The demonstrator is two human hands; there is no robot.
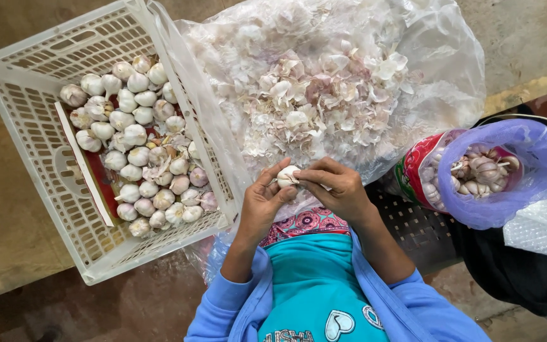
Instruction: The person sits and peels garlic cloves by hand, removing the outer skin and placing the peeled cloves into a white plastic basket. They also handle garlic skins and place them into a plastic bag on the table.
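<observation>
Left hand [262, 201]: fingers curled round the bulb from below and left.
Right hand [335, 187]: fingers pinched on the bulb's top and right side.
Bulb [287, 176]: garlic, held between both hands above the lap, just before the skins.
Crate [26, 120]: white, left, part-filled with garlic.
Skins [324, 88]: heaped on clear plastic.
Bag [514, 190]: purple, right, holding garlic.

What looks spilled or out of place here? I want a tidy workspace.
Nothing stands out. Both hands hold one white garlic bulb; papery skins lie inside the clear plastic bag, and bulbs sit in the white plastic crate.
</observation>
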